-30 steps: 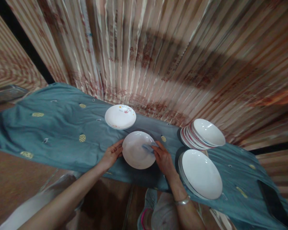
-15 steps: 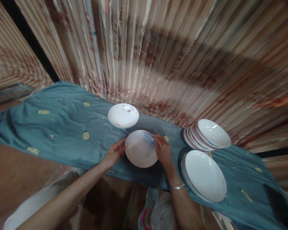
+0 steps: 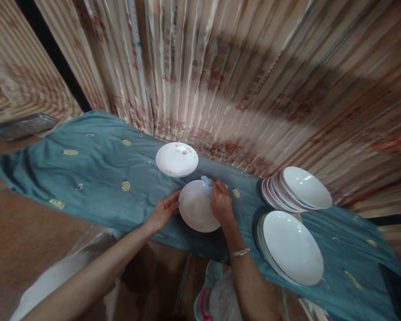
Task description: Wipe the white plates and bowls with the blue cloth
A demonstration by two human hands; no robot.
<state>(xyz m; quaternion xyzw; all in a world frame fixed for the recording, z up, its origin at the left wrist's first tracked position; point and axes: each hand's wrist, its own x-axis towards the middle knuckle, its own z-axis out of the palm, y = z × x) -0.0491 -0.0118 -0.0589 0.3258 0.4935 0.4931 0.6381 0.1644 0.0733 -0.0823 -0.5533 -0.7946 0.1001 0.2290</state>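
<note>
A plain white plate (image 3: 195, 207) lies on the teal cloth (image 3: 96, 174) in front of me. My left hand (image 3: 163, 211) grips the plate's left rim with curled fingers. My right hand (image 3: 221, 203) presses a small pale blue rag (image 3: 207, 182) against the plate's upper right rim, its fingers closed on the rag. A silver bangle (image 3: 239, 252) circles my right wrist.
A white plate with a flower print (image 3: 176, 159) sits just behind. Two stacks of white plates stand to the right, a near stack (image 3: 292, 247) and a tilted far stack (image 3: 302, 189). A rusty corrugated metal wall (image 3: 240, 80) rises behind the cloth. A metal tray (image 3: 20, 126) lies far left.
My right hand has slid the rag from the plate's middle right up to its far rim. My left hand stays on the left rim. The camera has shifted a little.
</note>
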